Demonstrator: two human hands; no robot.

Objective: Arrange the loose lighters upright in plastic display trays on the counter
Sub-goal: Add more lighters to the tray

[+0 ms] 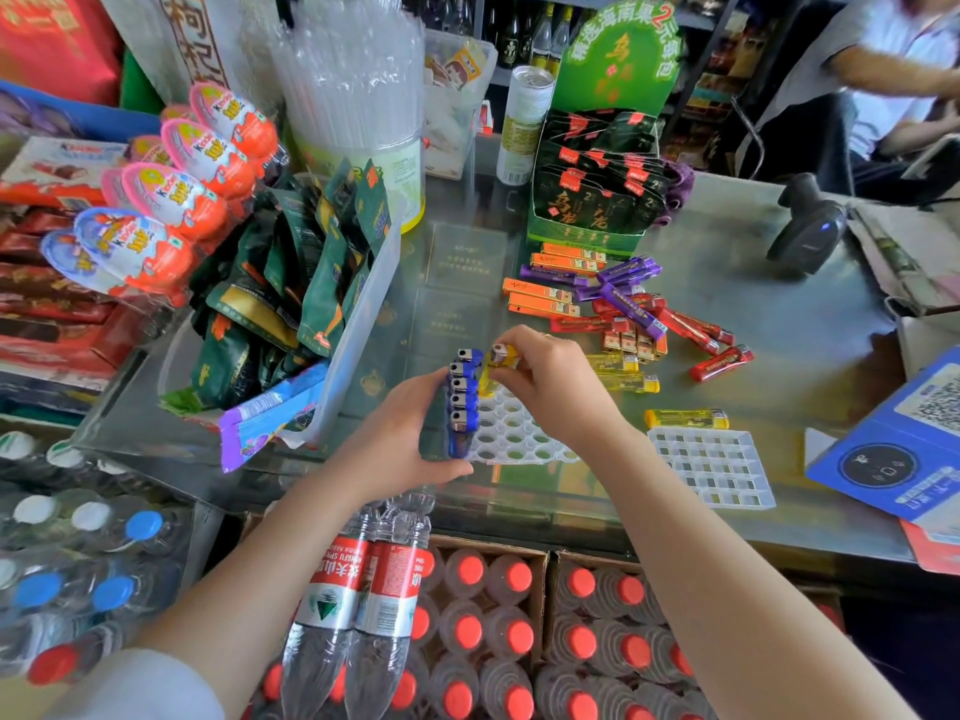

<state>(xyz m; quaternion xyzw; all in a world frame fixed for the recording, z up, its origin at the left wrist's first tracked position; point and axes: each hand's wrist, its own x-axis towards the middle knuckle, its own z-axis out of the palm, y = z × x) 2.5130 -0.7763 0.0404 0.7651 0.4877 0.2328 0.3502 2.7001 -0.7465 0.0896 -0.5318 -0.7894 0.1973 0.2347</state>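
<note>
Item one: the yellow lighter (498, 363), pinched near its metal head by your right hand (550, 387) and standing upright at the far edge of the white tray (519, 439). Whether its base is seated in a hole you cannot tell.

Item two: the blue lighters (462, 402) — a row standing upright along the tray's left edge, just beside the yellow one. Your left hand (400, 439) curls around the row's near end, thumb along the tray's front edge. The rest of the tray's round holes show unfilled.

Item three: a second tray (711, 467), square-celled, flat on the counter (779, 314) to the right, apart from the first. One yellow lighter (685, 419) lies just beyond it.

Item four: loose stock lying flat past your right hand — yellow lighters (628, 379) nearest, then red lighters (719, 363), purple lighters (623, 288) and orange lighters (545, 298) in a mixed heap.

Surroundings: a clear bin of green sachets (311, 283) stands close on the left of the tray; a green tea display (597, 194) rises behind the heap; a barcode scanner (805, 231) sits far right; a blue QR placard (904, 449) overlaps the counter's right edge. Bottled water (374, 605) stands just under the near edge.

Open counter lies between heap and scanner.
</note>
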